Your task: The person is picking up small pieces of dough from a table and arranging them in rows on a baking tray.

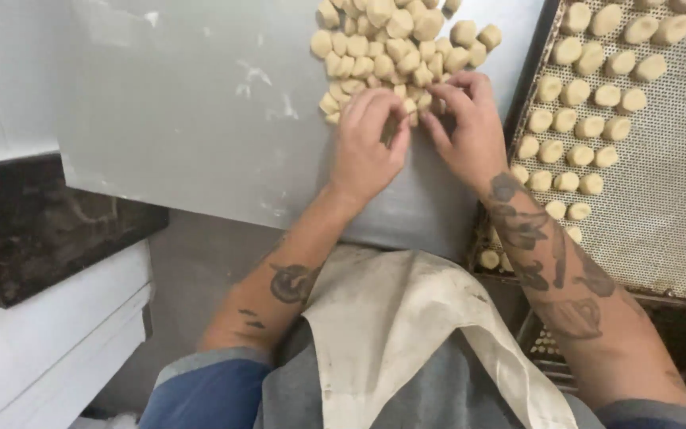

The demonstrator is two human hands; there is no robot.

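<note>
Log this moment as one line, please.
left hand on dough pieces | right hand pinching at pile edge | perforated tray partly filled

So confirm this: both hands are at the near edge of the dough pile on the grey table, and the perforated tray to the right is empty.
Not quite. The head view shows the perforated tray holding rows of dough pieces, not empty. The rest stands: the left hand and right hand are at the near edge of the dough pile on the grey table.
</note>
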